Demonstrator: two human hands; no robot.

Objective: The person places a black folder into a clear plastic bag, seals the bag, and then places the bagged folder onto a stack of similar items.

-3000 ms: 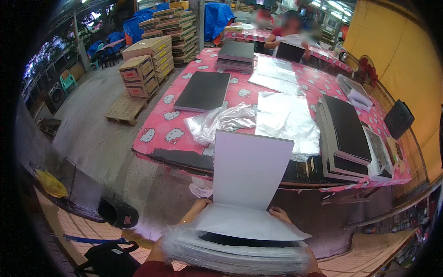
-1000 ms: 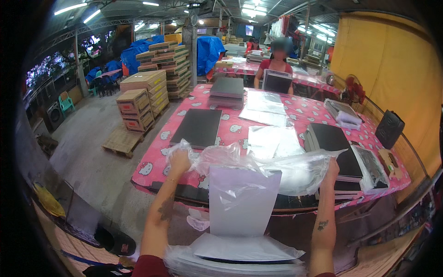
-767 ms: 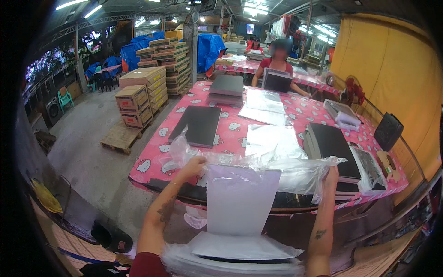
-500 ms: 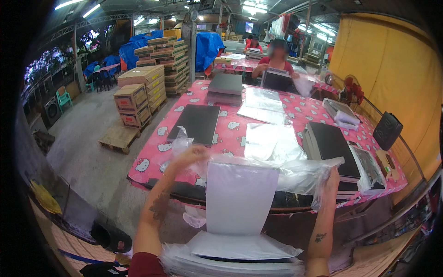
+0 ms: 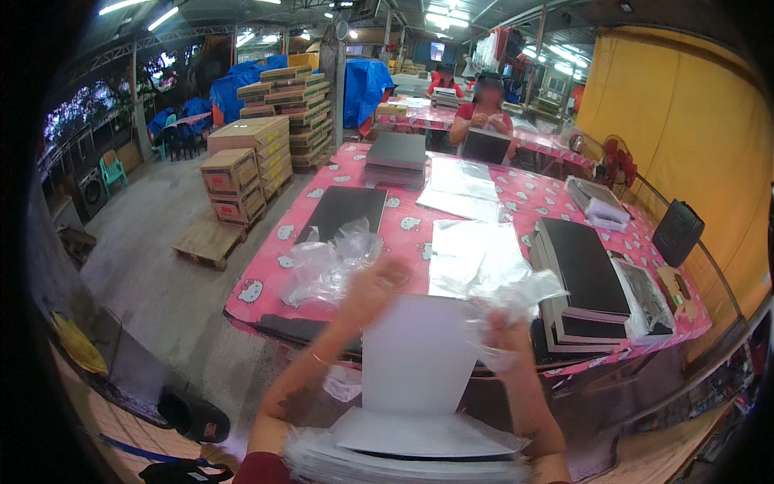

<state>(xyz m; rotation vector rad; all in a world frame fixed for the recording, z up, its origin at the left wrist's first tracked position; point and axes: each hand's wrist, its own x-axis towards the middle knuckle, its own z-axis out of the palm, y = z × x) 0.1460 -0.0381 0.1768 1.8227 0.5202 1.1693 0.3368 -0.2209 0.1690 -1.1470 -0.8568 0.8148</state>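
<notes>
A pale, flat panel [image 5: 415, 355] stands upright in front of me, its lower end at a stack of white sheets [image 5: 427, 436] by my body. My right hand [image 5: 504, 335] is closed on crumpled clear plastic film [image 5: 516, 302] beside the panel's upper right corner. My left hand [image 5: 372, 286] is at the panel's upper left corner, blurred by motion, with its fingers curled. A loose bunch of the clear film [image 5: 334, 262] puffs out from this hand, over the near left of the table. The film seems gripped there, though the fingertips are smeared.
Black flat panels [image 5: 347, 211] lie on the pink patterned table [image 5: 266, 270]. A thick dark stack [image 5: 584, 270] stands at its right, silvery sheets [image 5: 476, 250] in the middle. A co-worker [image 5: 484, 121] sits beyond the far end. Cartons [image 5: 230, 181] on a pallet are left.
My right hand has moved left, toward the panel, and my left hand slightly right. The film stretched between them has slackened and bunched up. The co-worker's hands have come together.
</notes>
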